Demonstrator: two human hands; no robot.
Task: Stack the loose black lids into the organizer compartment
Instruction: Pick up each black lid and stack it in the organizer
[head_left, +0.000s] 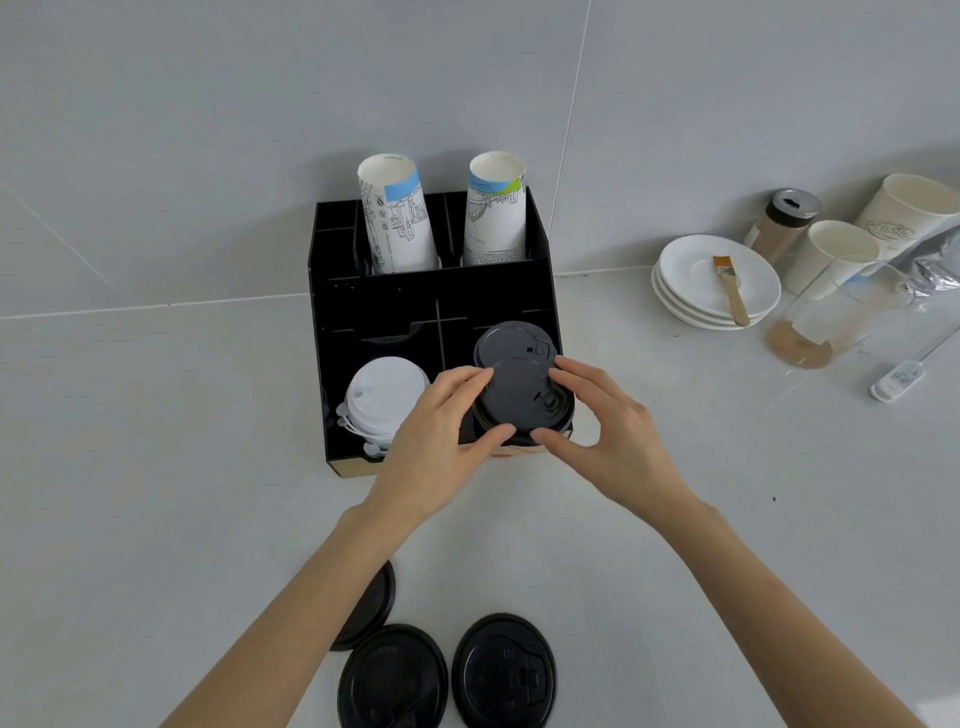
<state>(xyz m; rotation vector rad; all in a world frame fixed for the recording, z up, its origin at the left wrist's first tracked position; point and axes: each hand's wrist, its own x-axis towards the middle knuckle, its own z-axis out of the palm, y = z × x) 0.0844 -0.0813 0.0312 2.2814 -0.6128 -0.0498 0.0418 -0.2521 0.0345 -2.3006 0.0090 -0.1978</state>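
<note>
A black organizer (434, 306) stands against the wall at the far edge of the bench (156, 467). Its front right compartment holds a stack of black lids (511, 345), the topmost rising above the compartment's rim. Both hands meet at this stack. The left hand (441, 431) and right hand (608, 426) grip one black lid (519, 389) between them, fingers (571, 371) clamped on its rim from opposite sides, thumbs at the near edge. The lid sits tilted on top of the stack.

The front left compartment holds white lids (382, 397). Two paper cups (397, 213) stand in the rear compartments.

Three loose black lids (501, 673) lie at the near edge of the bench, one partly hidden under the left forearm.

Toward the right far corner: stacked white saucers (691, 280) with a brush (731, 288) resting on top, a shaker jar (784, 221), and further cups (831, 254).
</note>
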